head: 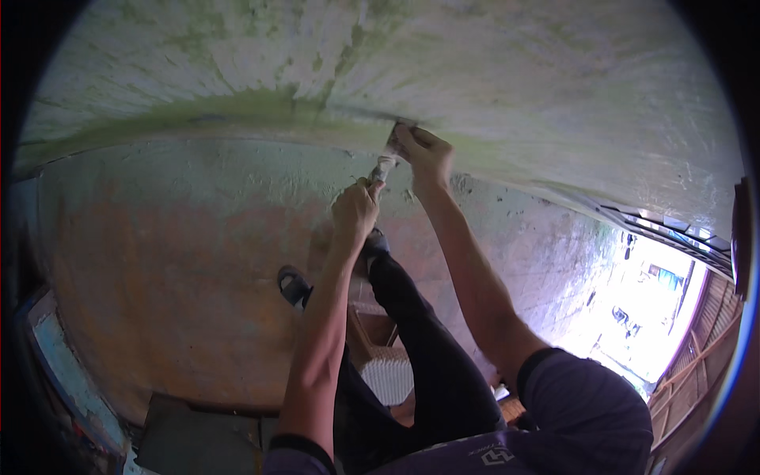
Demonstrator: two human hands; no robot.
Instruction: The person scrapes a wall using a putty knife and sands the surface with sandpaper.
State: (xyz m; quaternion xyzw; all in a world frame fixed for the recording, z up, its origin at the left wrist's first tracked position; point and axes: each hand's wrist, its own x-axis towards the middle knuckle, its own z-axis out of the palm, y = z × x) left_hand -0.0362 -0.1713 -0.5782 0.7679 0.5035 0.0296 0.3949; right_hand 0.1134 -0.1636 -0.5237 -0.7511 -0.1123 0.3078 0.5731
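Note:
My left hand (357,208) is closed around the handle of a scraper-like hand tool (383,168). The handle looks light and smeared. My right hand (431,155) pinches the flat, darker blade end (394,139), thumb on its face, fingers mostly hidden behind. The blade's tip is at the pale green wall (504,113); I cannot tell whether it touches. A thin blurred dark line runs left from the tip along the wall, and whether it belongs to the tool is unclear. Green stains and whitish patches mark the wall.
Below lies a stained reddish floor (178,285). My sandalled feet (294,286) stand there, near a woven chair or stool (386,374). A dark flat-topped piece (196,436) is at lower left, beside a peeling blue frame (74,380). At right is a bright opening (647,303).

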